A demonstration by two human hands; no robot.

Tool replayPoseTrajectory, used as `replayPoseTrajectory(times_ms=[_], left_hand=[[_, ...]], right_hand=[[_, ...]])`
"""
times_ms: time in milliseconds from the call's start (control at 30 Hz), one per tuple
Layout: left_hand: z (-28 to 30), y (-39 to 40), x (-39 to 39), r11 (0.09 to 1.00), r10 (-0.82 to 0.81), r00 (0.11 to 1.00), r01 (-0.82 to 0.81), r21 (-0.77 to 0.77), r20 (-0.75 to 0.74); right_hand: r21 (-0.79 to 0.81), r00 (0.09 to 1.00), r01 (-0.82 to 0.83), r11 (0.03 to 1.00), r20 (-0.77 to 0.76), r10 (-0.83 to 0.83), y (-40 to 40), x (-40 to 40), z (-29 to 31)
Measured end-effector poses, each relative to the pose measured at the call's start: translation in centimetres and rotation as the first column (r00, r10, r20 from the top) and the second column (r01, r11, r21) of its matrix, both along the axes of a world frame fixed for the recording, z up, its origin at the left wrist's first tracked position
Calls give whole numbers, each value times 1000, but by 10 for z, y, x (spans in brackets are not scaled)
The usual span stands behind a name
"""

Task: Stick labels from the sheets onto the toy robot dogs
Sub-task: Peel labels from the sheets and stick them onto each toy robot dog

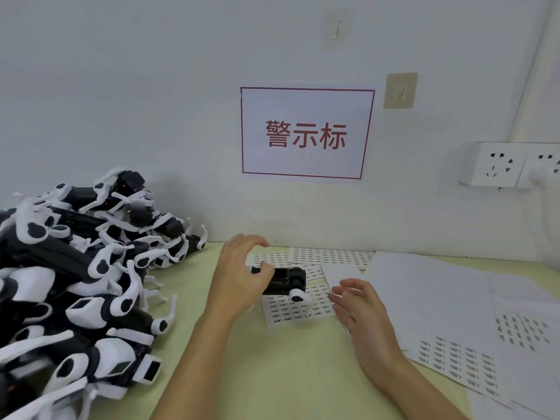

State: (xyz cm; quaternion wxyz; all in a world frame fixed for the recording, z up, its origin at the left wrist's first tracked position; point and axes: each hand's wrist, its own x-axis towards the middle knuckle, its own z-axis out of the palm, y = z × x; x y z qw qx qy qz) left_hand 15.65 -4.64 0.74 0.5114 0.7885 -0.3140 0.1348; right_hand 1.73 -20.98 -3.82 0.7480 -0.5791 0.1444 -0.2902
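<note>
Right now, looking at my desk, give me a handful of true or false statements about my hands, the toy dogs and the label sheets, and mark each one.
1. The left hand holds a toy dog over a label sheet. True.
2. The right hand grips a toy dog. False: it is open and holds nothing.
3. The pile of toy dogs lies on the right. False: it lies on the left.
4. More sheets lie to the right. True.
5. A red-bordered sign hangs on the wall. True.
</note>
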Motion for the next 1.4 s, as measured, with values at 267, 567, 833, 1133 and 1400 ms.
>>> replayPoseTrajectory(times_ms=[267, 567, 833, 1133, 1400], left_hand=[[4, -43, -24, 795, -67, 974, -80, 601, 218], [-10, -49, -18, 821, 66, 904, -290, 492, 423], [-32, -81, -64, 911, -367, 925, 337, 238, 96], [-49, -84, -69, 694, -467, 880, 303, 653, 88], [-44, -71, -81, 815, -374, 921, 273, 511, 105]], right_hand=[[-230, 997, 36, 973, -56, -50, 6, -4, 3], [-694, 999, 3, 720, 36, 31, 28, -13, 9], [-661, 847, 521, 541, 480, -229, 27, -15, 7], [-322, 849, 411, 853, -206, -487, -19, -20, 43], [-559, 766, 18, 829, -525, -371, -32, -64, 55]])
